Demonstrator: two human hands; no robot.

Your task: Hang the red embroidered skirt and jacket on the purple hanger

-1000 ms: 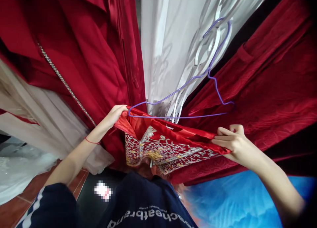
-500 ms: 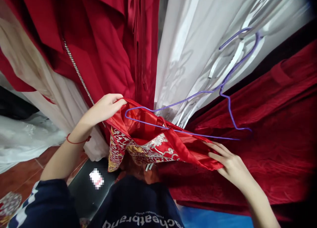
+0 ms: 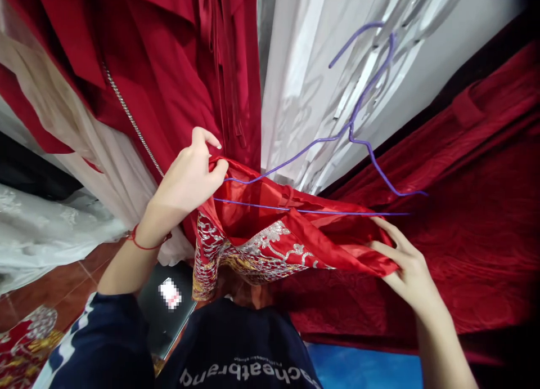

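One hanger [image 3: 351, 123] end behind left hand [image 3: 188, 176]

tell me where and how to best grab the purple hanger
Probably by the neck of the purple hanger, just below its hook, coming from the wearer's side. There the sloping arms meet in one narrow stem, with nothing in front of it, whereas the left end lies beside the left hand, by the red garment.

white cloth [image 3: 291, 68] bright, softly shadowed | right edge dark | wide-angle stretch | pixelated patch [image 3: 170, 294]
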